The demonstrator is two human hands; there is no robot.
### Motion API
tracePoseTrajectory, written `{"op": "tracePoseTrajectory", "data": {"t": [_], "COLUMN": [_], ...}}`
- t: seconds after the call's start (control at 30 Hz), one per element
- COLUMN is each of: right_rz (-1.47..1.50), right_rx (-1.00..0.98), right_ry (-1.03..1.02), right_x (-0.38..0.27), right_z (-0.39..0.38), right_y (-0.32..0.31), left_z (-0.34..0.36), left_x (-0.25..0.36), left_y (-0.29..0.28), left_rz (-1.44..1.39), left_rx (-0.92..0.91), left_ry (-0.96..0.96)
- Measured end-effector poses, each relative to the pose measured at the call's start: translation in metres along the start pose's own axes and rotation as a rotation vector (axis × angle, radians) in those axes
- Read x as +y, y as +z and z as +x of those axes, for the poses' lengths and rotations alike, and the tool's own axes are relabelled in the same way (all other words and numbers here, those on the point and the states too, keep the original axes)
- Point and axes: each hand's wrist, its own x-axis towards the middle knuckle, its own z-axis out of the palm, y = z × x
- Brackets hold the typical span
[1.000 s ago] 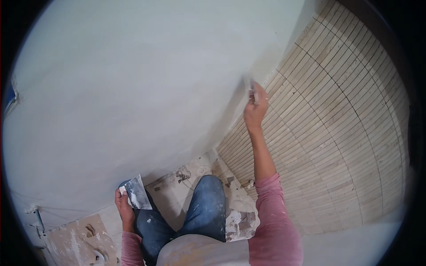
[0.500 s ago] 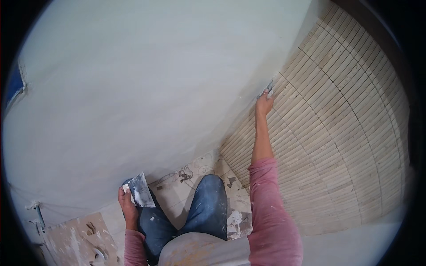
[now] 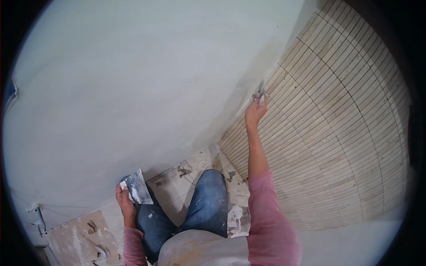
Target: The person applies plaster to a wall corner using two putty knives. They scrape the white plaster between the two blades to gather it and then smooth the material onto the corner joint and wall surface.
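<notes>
My left hand (image 3: 126,203) is closed around a wide putty knife (image 3: 141,191), held above my left thigh. White filler is smeared over its broad blade. My right arm reaches up to the inside corner, where a pale plastered wall (image 3: 146,97) meets a wall of narrow beige strip tiles (image 3: 328,133). There my right hand (image 3: 255,113) grips a small putty knife (image 3: 261,91), blurred, with its blade end at the corner line. I cannot tell whether the blade touches the plaster.
My knees in jeans (image 3: 208,195) are bent over a dirty tiled floor (image 3: 175,188). A splattered board (image 3: 73,239) with scraps lies at lower left. A pipe (image 3: 41,218) sticks out from the wall near it. A white-spattered patch (image 3: 238,221) lies right of my leg.
My right hand has shifted slightly left and down along the corner, and the putty knife has turned in it. The left hand with the wide putty knife has hardly moved.
</notes>
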Motion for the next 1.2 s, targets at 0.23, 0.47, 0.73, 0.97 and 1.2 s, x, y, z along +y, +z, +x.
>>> {"op": "tracePoseTrajectory", "data": {"t": [0.23, 0.47, 0.73, 0.97, 1.2], "right_rz": [-0.113, -0.243, -0.197, -0.082, -0.205], "right_rx": [0.015, 0.042, 0.007, -0.077, -0.035], "right_ry": [0.244, 0.316, 0.076, 0.139, 0.237], "right_x": [0.082, 0.104, 0.068, 0.061, 0.099], "right_z": [0.035, 0.030, 0.007, -0.012, 0.014], "right_y": [0.022, 0.040, 0.061, 0.013, 0.042], "left_z": [0.001, -0.001, -0.001, 0.000, 0.002], "left_x": [0.001, 0.005, 0.010, 0.002, 0.001], "left_y": [0.000, 0.003, 0.006, -0.001, -0.001], "left_rz": [0.054, -0.014, -0.050, -0.022, -0.024], "left_rx": [-0.005, 0.030, -0.011, 0.000, 0.001], "left_ry": [0.051, 0.000, -0.007, -0.029, -0.011]}}
